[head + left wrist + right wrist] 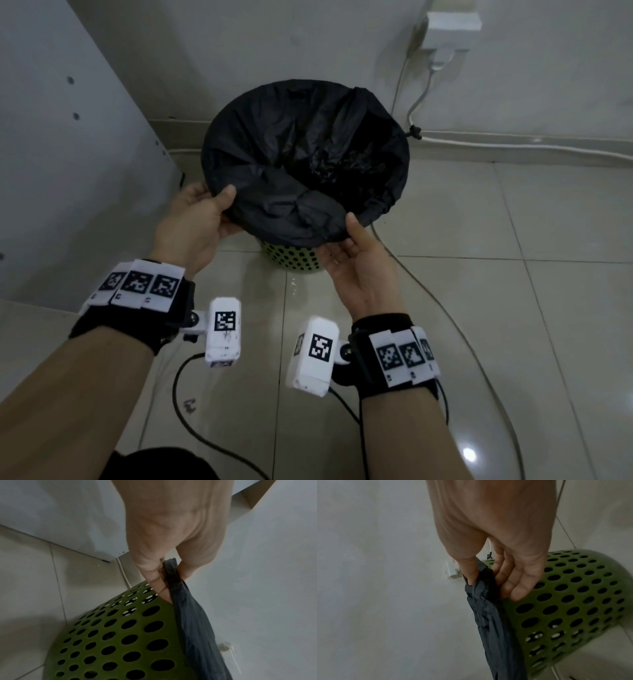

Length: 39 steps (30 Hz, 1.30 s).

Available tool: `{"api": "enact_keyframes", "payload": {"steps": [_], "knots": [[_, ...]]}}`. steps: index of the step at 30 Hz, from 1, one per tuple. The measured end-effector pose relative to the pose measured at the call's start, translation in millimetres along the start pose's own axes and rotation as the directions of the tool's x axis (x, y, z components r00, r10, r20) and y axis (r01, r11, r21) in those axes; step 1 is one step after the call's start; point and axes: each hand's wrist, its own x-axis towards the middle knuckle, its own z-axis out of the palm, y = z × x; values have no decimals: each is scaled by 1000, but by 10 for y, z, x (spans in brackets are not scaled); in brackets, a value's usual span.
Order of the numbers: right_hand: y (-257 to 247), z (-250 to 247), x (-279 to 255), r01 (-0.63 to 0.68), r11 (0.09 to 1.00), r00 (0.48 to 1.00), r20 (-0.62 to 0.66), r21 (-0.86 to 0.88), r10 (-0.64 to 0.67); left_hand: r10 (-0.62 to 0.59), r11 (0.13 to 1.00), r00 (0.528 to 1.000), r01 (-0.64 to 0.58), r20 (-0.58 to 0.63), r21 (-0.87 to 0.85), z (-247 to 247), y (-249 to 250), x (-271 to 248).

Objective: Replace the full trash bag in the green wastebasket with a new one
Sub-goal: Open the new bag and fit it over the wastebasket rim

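The black trash bag (305, 164) lines the green wastebasket (291, 257), its mouth spread wide over the rim and its folded edge hanging down the outside so that only a low band of perforated green wall shows beneath; the wastebasket stands on the tiled floor (479, 291) close to the wall. The 2 hands hold the near edge of the bag, 1 at each side of the part nearest the person; the left hand (197, 222) pinches the bunched plastic between thumb on the inner side and curled fingers (154, 577) on the outer side, which the left wrist view shows pressed against the film just above the green wall; the right hand (363, 263) pinches the edge likewise, its thumb (469, 569) laid on the dark film and its fingers behind, their tips touching the perforated wall in the right wrist view. Between the 2 grips the edge sags in a loose fold. Across from the grips, on the far right of the rim, a small knot (415, 132) of the bag sticks out. Beyond that knot a white cable (419, 99) runs up the wall to a white socket (452, 31); left of the left grip stands a white panel (68, 137) with small holes; behind the wrists, dark cables (191, 428) trail over the tiles.
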Motion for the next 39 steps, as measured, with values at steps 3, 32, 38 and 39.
{"api": "enact_keyframes", "payload": {"steps": [3,32,38,39], "knots": [[80,56,3,9,999,999,34,33,-10,-78,997,993,76,94,27,29,-39,-84],[125,133,-42,124,986,986,-97,-109,-135,-49,998,999,49,14,33,130,-3,-157],[-62,102,-80,87,977,982,-145,-196,-117,-52,998,998,52,31,22,117,49,-142],[-105,82,-138,110,950,964,-200,-291,-173,-50,998,998,48,41,38,122,55,-152]]}}
